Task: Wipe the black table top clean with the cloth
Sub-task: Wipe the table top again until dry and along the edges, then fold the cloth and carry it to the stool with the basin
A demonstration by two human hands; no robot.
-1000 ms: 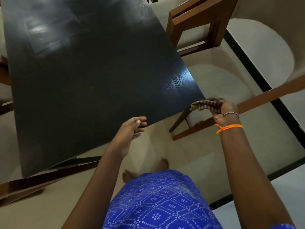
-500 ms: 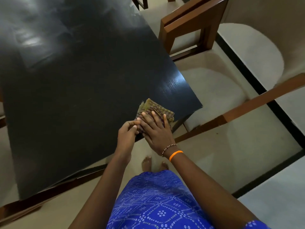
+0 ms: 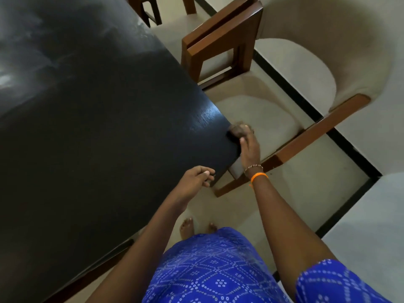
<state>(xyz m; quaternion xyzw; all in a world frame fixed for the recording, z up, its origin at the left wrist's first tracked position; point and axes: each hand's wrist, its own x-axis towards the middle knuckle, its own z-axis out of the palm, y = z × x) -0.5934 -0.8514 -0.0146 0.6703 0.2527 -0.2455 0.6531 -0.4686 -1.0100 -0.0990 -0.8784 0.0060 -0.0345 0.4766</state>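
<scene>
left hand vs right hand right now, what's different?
The right hand is at the table top's right edge on the blurred cloth; the left hand holds nothing, at the near edge. Right wrist wears bands; left is bare. Right reaches farther. Both at the near corner.

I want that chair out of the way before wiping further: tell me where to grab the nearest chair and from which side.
Probably best to grip the wooden armrest of the nearest chair from above: a long straight bar, exposed on top. The right hand, holding the cloth at the table corner, is beside it.
</scene>
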